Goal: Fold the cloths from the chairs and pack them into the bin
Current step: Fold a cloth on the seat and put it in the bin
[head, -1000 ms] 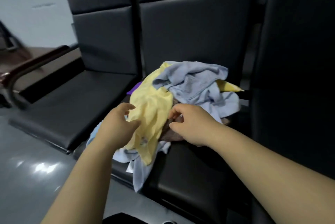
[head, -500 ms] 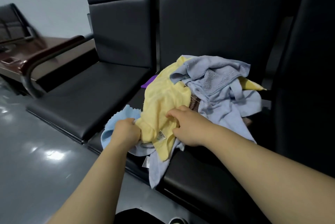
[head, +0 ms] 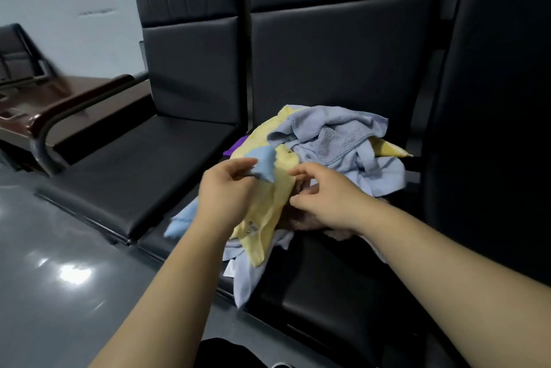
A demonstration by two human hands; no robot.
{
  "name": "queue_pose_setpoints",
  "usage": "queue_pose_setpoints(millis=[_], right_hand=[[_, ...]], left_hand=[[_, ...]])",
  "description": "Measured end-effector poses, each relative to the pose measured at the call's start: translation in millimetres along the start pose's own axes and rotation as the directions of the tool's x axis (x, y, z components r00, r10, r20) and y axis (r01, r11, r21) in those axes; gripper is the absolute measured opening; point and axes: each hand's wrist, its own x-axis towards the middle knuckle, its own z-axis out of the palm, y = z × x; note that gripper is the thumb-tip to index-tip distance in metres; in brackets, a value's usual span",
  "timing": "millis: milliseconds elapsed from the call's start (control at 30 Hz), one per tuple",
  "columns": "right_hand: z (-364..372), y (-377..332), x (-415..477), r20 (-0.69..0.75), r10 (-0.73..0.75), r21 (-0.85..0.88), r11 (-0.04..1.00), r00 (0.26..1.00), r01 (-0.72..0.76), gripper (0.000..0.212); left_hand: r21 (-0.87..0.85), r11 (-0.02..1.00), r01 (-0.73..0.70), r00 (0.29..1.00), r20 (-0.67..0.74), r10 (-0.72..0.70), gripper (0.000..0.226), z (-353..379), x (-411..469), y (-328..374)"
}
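Note:
A heap of cloths lies on the middle black chair seat. On top are a grey-blue towel and a yellow cloth; a purple cloth peeks out behind. My left hand pinches a corner of a light blue cloth and holds it up over the yellow one; the rest of that cloth trails down left of my wrist. My right hand hovers just right of the corner, fingers loosely spread, holding nothing. No bin is in view.
The left chair seat is bare, with a brown armrest at its far side. A third chair stands to the right. Grey glossy floor runs along the front of the seats. A brown table sits at far left.
My left hand has lifted the light blue cloth's corner up from the seat edge over the yellow cloth. My right hand has let go of the yellow cloth and opened.

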Motion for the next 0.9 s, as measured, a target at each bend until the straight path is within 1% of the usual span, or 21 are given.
queue_pose_setpoints(millis=[67,100,167,233,333,400,500,567,633,667,700,733,767,800,833,900], right_hand=[[-19,4,-17,0.005,0.009,0.07,0.998,1.0,-0.01,0.055],[-31,8,-29,-0.011,0.009,0.067,0.998,1.0,-0.009,0.056],[-51,13,-48,-0.076,-0.013,-0.003,1.0,0.997,0.013,0.052],[-74,19,-72,-0.146,-0.007,-0.05,0.999,0.989,-0.001,0.039],[-107,30,-105,-0.173,0.023,-0.04,0.999,0.985,-0.03,0.012],[-127,36,-130,-0.157,0.06,0.034,0.998,0.986,-0.055,0.005],[-156,46,-164,-0.142,0.156,0.19,0.973,0.978,-0.128,0.008],[-171,54,-185,-0.086,0.241,0.351,0.916,0.967,-0.197,0.014],[-183,63,-202,-0.025,0.322,0.516,0.815,0.946,-0.264,0.018],[-187,67,-208,-0.014,0.351,0.558,0.78,0.936,-0.284,0.018],[-190,70,-213,-0.009,0.371,0.575,0.761,0.929,-0.299,0.017],[-194,75,-218,-0.012,0.389,0.593,0.745,0.921,-0.307,0.015],[-197,80,-222,-0.021,0.4,0.595,0.741,0.916,-0.311,0.015],[-200,84,-223,-0.037,0.411,0.585,0.748,0.911,-0.313,0.016],[-204,90,-226,-0.064,0.419,0.567,0.762,0.906,-0.313,0.018],[-209,98,-229,-0.121,0.419,0.513,0.802,0.9,-0.304,0.019]], left_hand=[[-0.106,0.994,0.004,0.989,0.145,0.012,0.028,21,-14,18],[-0.162,0.987,0.019,0.977,0.213,0.016,0.025,33,-22,27],[-0.277,0.957,0.082,0.947,0.321,0.012,0.019,52,-34,42],[-0.358,0.919,0.168,0.908,0.419,-0.002,0.017,72,-48,57],[-0.381,0.882,0.279,0.825,0.565,-0.017,0.02,97,-68,77],[-0.361,0.872,0.332,0.77,0.638,-0.029,0.026,113,-82,88],[-0.297,0.909,0.294,0.705,0.709,0.003,0.03,140,-98,96],[-0.262,0.927,0.269,0.665,0.747,0.018,0.028,159,-109,100],[-0.236,0.934,0.268,0.597,0.801,0.031,0.014,176,-122,104],[-0.216,0.946,0.242,0.559,0.828,0.046,0.01,184,-127,105],[-0.179,0.97,0.167,0.532,0.844,0.064,0.011,190,-133,106],[-0.128,0.991,0.043,0.517,0.851,0.088,0.016,199,-139,106],[-0.074,0.993,-0.094,0.514,0.85,0.112,0.024,208,-145,106],[-0.023,0.978,-0.206,0.533,0.836,0.132,0.029,216,-149,106],[0.012,0.96,-0.281,0.551,0.821,0.151,0.031,224,-153,107],[0.041,0.915,-0.401,0.547,0.812,0.204,0.025,235,-157,107]])
